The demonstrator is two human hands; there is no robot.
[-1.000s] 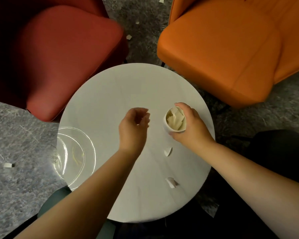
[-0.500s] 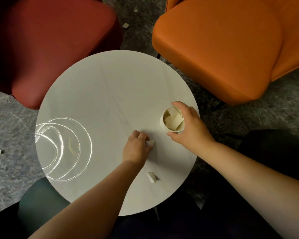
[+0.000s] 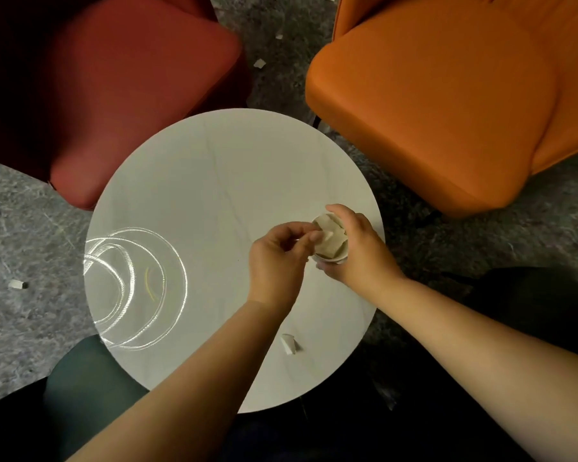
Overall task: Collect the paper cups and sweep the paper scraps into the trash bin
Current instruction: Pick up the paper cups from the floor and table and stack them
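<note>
A white paper cup [image 3: 329, 259] stuffed with paper scraps [image 3: 332, 243] stands on the right part of the round white table [image 3: 214, 181]. My right hand [image 3: 364, 255] grips the cup from the right side. Just left of the cup, my left hand [image 3: 277, 261] has its fingertips at the rim and pinches a small paper scrap [image 3: 327, 235] over the opening. One more scrap [image 3: 288, 343] lies on the table nearer to me, beside my left forearm.
A red chair [image 3: 114, 95] stands behind the table on the left, an orange chair [image 3: 447, 111] on the right. Scraps lie on the grey floor at the left [image 3: 18, 284] and between the chairs [image 3: 258, 63]. A dark green seat [image 3: 80, 378] sits under the table's near left edge.
My left hand dropped to the table, picked up the scrap below the cup, and carried it up to the cup's rim. The right hand kept hold of the cup.
</note>
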